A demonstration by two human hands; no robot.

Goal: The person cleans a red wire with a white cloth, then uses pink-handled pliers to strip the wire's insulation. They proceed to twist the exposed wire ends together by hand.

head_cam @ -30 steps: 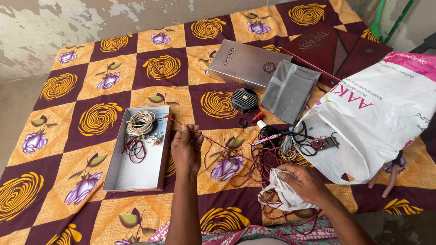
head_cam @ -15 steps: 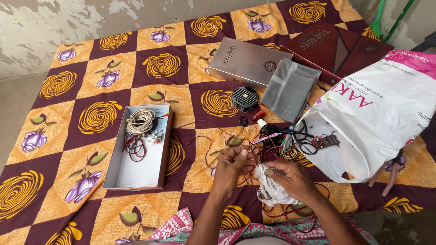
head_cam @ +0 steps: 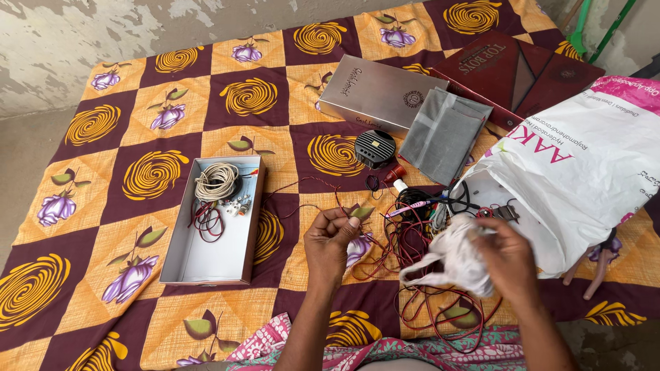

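Both hands grip: left hand (head_cam: 333, 237) pinching red wire (head_cam: 323, 184), right hand (head_cam: 507, 255) clutching white bag (head_cam: 450, 264).

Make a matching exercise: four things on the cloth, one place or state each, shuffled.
Things:
1. coiled beige cord
2. round black gadget
3. small white bag
4. thin red wire

Places or states:
A. pinched in the left hand
B. gripped by the right hand
C. inside the open white box
D. lying on the cloth below the silver box

Pairs: 1-C, 2-D, 3-B, 4-A
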